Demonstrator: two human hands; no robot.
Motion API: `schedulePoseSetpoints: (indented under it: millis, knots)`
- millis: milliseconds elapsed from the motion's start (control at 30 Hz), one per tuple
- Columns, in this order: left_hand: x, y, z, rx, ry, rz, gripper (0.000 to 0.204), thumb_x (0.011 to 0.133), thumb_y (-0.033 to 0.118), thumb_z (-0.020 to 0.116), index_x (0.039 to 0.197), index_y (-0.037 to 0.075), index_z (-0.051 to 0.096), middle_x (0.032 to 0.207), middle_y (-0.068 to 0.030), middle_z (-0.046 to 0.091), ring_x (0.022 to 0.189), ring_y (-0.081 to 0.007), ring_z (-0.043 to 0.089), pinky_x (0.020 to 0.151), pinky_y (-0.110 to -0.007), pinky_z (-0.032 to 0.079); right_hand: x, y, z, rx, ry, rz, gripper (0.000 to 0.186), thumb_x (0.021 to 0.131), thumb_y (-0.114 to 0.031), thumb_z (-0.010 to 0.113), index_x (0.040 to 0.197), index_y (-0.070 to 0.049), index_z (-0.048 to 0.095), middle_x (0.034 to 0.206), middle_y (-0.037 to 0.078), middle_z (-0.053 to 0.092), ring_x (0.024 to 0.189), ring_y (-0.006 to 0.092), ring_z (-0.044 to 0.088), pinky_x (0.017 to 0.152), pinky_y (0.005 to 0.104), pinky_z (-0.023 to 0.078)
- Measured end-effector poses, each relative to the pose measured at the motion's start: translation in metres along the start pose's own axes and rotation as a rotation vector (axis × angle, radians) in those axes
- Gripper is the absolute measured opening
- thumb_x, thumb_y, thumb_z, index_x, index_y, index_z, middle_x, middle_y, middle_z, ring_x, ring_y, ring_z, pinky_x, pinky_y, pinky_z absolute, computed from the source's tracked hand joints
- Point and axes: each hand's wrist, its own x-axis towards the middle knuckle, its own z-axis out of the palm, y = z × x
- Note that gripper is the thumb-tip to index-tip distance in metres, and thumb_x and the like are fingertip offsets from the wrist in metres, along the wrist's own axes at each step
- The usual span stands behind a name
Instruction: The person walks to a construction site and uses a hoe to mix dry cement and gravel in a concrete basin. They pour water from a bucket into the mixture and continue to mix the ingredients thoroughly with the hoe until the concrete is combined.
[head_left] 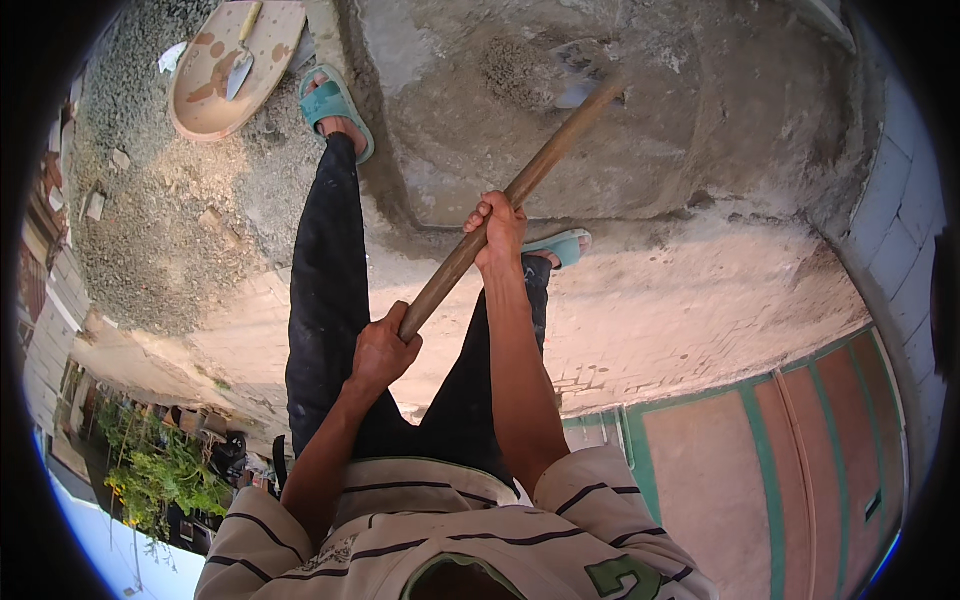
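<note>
Both my hands grip a long wooden tool handle (560, 142), which slants from between my legs up toward the far right. My left hand (384, 352) wraps its lower end. Farther up the shaft, my right hand (498, 232) is closed around it. At the far end, a greyish metal blade (576, 96) shows in part by a small heap of wet grey mortar (515, 72); whether it is a shovel or a hoe I cannot tell. The heap lies on a wet, shallow concrete floor patch (450, 165).
On the gravel (150, 235) at the far left rests a shallow mortar-stained basin (205, 108) with a trowel (240, 72) in it. My sandalled feet straddle the patch's raised edge (375, 130). A pink and green wall (710, 450) stands at the lower right.
</note>
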Motion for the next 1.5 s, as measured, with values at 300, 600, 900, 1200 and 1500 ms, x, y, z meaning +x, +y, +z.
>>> schedulePoseSetpoints:
  millis: [300,600,900,1200,1500]
  knots:
    - [0.024,0.027,0.043,0.025,-0.117,-0.044,0.025,0.082,0.017,0.065,0.103,0.008,0.054,0.076,-0.0184,0.067,0.075,-0.0415,0.066,0.072,-0.052,0.052,0.046,-0.025,-0.070,0.035,0.058,0.093,0.013,0.085,-0.006,0.060,0.078,-0.009,0.049,0.062,0.002,0.046,0.049,0.0148,0.046,0.045,0.0312,0.042]
    - [-0.084,-0.029,0.054,0.166,-0.050,-0.343,0.023,0.079,0.016,0.066,0.097,0.008,0.054,0.074,-0.0220,0.067,0.072,-0.0437,0.067,0.068,-0.055,0.054,-0.018,0.131,-0.097,0.046,0.036,0.424,0.013,0.086,-0.008,0.063,0.083,-0.008,0.050,0.063,0.003,0.050,0.050,0.0142,0.050,0.045,0.0321,0.045]
    - [-0.035,0.023,0.070,0.221,-0.251,-0.060,0.027,0.082,0.020,0.067,0.102,0.008,0.052,0.078,-0.0178,0.068,0.077,-0.0403,0.068,0.071,-0.052,0.053,-0.018,0.010,-0.144,0.158,0.135,0.068,0.015,0.083,-0.008,0.063,0.082,-0.009,0.047,0.063,0.003,0.047,0.049,0.0141,0.047,0.045,0.0303,0.041]
    - [0.008,0.028,0.113,0.254,-0.276,-0.027,0.026,0.084,0.022,0.065,0.104,0.009,0.053,0.083,-0.0178,0.069,0.081,-0.0390,0.068,0.075,-0.050,0.053,0.045,0.006,-0.203,0.241,0.094,0.114,0.017,0.085,-0.011,0.059,0.075,-0.010,0.045,0.064,0.001,0.045,0.051,0.0132,0.044,0.047,0.0294,0.041]
    - [-0.077,-0.028,0.104,0.345,-0.220,-0.270,0.029,0.082,0.020,0.067,0.103,0.008,0.051,0.079,-0.0212,0.068,0.077,-0.0428,0.069,0.072,-0.054,0.055,-0.010,0.130,-0.180,0.193,0.128,0.326,0.013,0.083,-0.007,0.064,0.081,-0.008,0.051,0.062,0.003,0.050,0.047,0.0153,0.050,0.044,0.0319,0.044]
